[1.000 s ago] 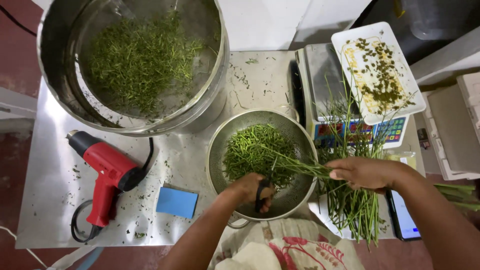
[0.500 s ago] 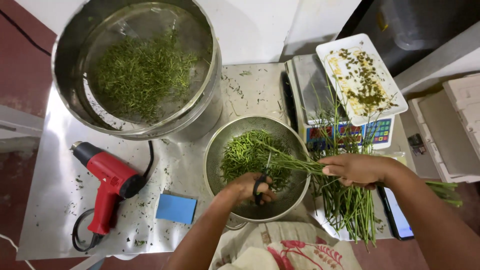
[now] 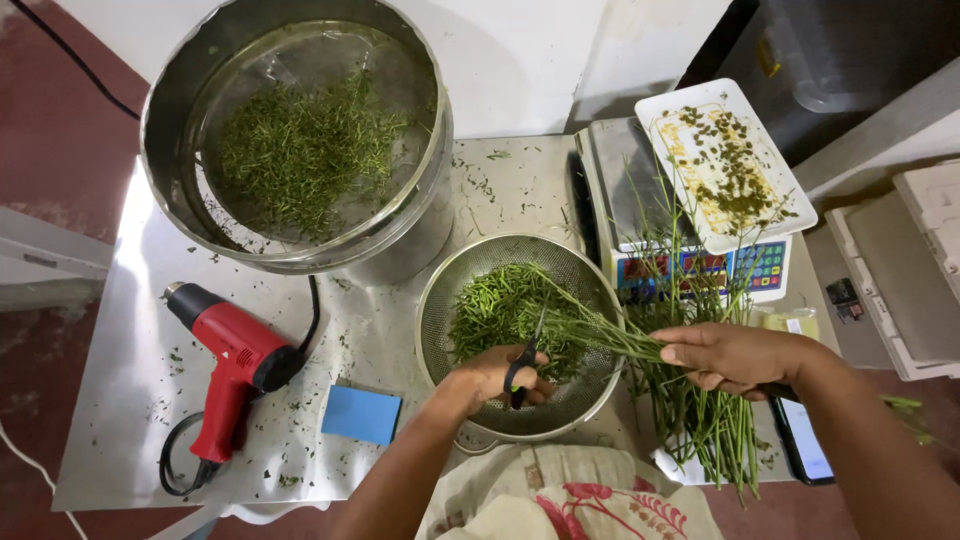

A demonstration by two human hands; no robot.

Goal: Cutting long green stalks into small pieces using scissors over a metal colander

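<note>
A steel table (image 3: 150, 300) carries everything. At its far left corner stands a big pot (image 3: 300, 150) with chopped greens on a sieve inside. Along the right edge sits a scale (image 3: 640, 200), and a white tray (image 3: 722, 165) with scraps lies on top of it. Near the front edge, in the middle, is a colander (image 3: 520, 335) half full of cut green pieces. At the front left corner lies a red heat gun (image 3: 235, 360), and a blue card (image 3: 362, 414) is just beside it, between the gun and the colander. A loose heap of stems (image 3: 700, 420) lies at the front right, partly over a phone (image 3: 800, 440). The right hand (image 3: 735, 358) is clenched around a bunch (image 3: 590, 325) of stems; its long axis runs from this hand to the left and a little away, so the free ends reach over the colander. The left hand (image 3: 490, 378) is over the near rim of the colander, its fingers grasping black scissors (image 3: 522, 368) through the loops. The blades point away from the person and meet the bunch almost crosswise, near its free ends. The left hand is therefore the nearer one to the ends to be cut, while the right one holds the bunch at its thicker part, outside the colander. I cannot tell if the blades are parted or closed.
</note>
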